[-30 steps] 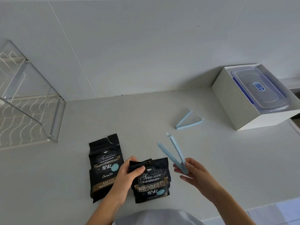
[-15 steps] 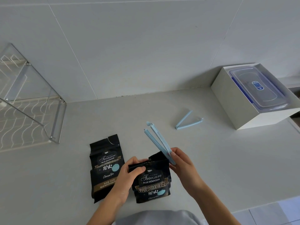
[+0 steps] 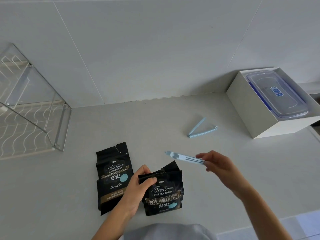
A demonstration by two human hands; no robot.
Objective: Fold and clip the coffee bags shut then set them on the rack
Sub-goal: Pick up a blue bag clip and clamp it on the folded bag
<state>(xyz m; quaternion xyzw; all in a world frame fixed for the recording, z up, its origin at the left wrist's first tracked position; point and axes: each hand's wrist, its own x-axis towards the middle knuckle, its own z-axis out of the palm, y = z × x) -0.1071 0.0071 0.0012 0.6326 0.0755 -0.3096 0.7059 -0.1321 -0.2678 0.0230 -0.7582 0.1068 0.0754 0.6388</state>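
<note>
Room: grey table [image 3: 173,115] against a tiled wall, with a wire rack [image 3: 34,122] at far left and no bag on it.
Left hand [image 3: 136,189]: pinches the folded top of the right bag [image 3: 163,193], which is on the table.
Right hand [image 3: 220,165]: pinches one end of a blue clip [image 3: 183,157], just above that bag.
Left bag [image 3: 112,175]: flat alongside, unclipped.
Spare clip [image 3: 200,128]: open, further back.
Progress: early, I'd say. One fold is made, but nothing is clipped or racked.

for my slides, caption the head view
Left hand pinches the folded top of a coffee bag while right hand holds a blue clip
</note>
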